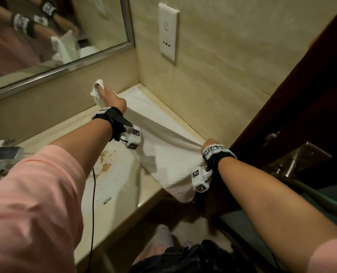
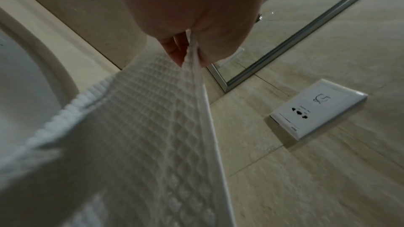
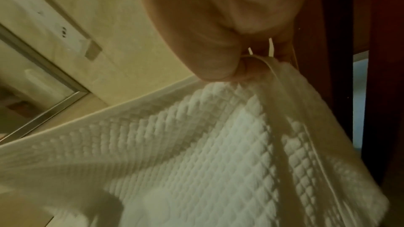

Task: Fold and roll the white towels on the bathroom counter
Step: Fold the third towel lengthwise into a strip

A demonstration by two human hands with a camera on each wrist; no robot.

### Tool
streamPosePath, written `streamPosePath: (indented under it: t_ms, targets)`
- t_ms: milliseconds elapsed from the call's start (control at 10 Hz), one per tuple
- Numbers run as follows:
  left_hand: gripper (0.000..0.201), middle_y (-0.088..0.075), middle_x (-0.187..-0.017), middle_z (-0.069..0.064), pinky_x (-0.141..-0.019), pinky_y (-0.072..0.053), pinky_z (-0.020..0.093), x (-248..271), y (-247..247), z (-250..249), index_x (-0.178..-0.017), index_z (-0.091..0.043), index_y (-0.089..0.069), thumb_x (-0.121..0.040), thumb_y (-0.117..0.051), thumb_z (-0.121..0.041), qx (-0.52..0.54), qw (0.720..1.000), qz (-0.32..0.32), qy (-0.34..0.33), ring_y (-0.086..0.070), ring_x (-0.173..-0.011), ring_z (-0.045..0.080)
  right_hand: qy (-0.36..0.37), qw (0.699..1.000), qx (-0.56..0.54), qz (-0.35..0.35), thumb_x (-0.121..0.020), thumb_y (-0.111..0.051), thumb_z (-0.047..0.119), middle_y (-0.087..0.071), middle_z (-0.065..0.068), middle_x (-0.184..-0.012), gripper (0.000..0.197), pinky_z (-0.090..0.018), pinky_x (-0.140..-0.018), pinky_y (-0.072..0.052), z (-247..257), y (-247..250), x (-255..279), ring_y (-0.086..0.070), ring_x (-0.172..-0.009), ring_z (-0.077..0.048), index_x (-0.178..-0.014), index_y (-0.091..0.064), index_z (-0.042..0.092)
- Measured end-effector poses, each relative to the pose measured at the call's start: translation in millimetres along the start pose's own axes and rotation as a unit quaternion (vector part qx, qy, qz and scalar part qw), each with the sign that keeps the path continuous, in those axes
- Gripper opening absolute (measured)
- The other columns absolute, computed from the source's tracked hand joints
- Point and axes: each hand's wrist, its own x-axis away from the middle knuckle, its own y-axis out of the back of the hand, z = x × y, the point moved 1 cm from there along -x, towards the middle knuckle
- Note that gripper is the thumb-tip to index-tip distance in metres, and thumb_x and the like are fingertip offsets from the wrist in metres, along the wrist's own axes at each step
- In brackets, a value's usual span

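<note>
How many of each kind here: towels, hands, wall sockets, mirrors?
Towels: 1, towel, pinched at two corners, stretched above the counter
Hands: 2, left hand, right hand
Wall sockets: 1, socket
Mirrors: 1, mirror
Total: 5

Wall plate [image 2: 319,109]: white, on the tiled wall; it bears a line-drawn shaver pictogram above its socket holes, with tiny print near the holes and at one corner, too small to read.
Wrist bands [image 1: 215,150]: white blocks on both wrists carry black-and-white square coded markers; no letters or digits.
Towel [image 1: 163,154]: waffle weave, no label or brand visible.
Readable words or numbers: none.
</note>
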Motion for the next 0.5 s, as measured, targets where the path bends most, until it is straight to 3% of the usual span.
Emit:
streamPosePath:
  t_ms: [100, 200, 300, 400, 500]
  targets:
    - [0.074, 0.01, -0.159, 0.005, -0.111, -0.008, 0.015, -26.7, -21.4, 1.8, -0.152, -0.012, -0.009, -0.09, -0.043, 0.007, -0.047, 0.999, 0.005, -0.016, -0.003, -0.147, 0.019, -0.016, 0.998, 0.06, 0.006, -0.092, -0.054, 0.006, -0.057, -0.02, -0.126, 0.029, -0.036, -0.093, -0.045, 1.3, 0.8, -13.9, -0.055, -0.118, -0.033, -0.12, -0.058, -0.001]
    - [0.089, 0.003, -0.16, 0.008, -0.119, -0.017, 0.032, -55.5, -46.1, 7.5, -0.153, -0.016, -0.008, -0.085, -0.064, -0.004, -0.011, 0.987, 0.146, -0.069, -0.012, -0.146, 0.023, -0.021, 0.987, 0.155, 0.039, -0.085, -0.058, 0.01, -0.057, -0.017, -0.125, 0.035, -0.037, -0.094, -0.048, 1.6, -7.3, -40.2, -0.057, -0.115, -0.033, -0.118, -0.054, 0.001]
    - [0.086, -0.019, -0.157, 0.005, -0.114, -0.03, 0.036, -76.7, -65.2, 9.6, -0.151, -0.025, -0.018, -0.083, -0.071, -0.016, -0.048, 0.945, 0.315, -0.079, -0.03, -0.14, 0.022, -0.012, 0.963, 0.25, 0.098, -0.061, -0.06, 0.02, -0.059, -0.014, -0.123, 0.05, -0.044, -0.094, -0.05, 0.1, -8.7, -62.3, -0.06, -0.112, -0.033, -0.11, -0.056, 0.011]
    - [0.062, -0.034, -0.152, 0.004, -0.111, -0.027, 0.028, -94.4, -75.1, 23.5, -0.145, -0.019, -0.038, -0.089, -0.064, -0.012, -0.128, 0.91, 0.386, -0.083, -0.033, -0.139, 0.022, -0.003, 0.953, 0.284, 0.102, -0.074, -0.061, 0.012, -0.062, -0.014, -0.115, 0.031, -0.041, -0.089, -0.051, 28.5, -1.2, -60.3, -0.062, -0.106, -0.032, -0.105, -0.06, 0.01]
    - [0.044, -0.046, -0.144, 0.006, -0.111, -0.03, 0.031, -114.7, -74.2, 45.7, -0.134, -0.016, -0.053, -0.091, -0.059, -0.01, -0.156, 0.917, 0.361, -0.059, -0.041, -0.133, 0.023, 0.044, 0.948, 0.307, 0.071, -0.08, -0.057, 0.01, -0.063, -0.011, -0.114, 0.025, -0.034, -0.078, -0.051, 69.2, -1.4, -74.0, -0.063, -0.1, -0.03, -0.105, -0.061, 0.009]
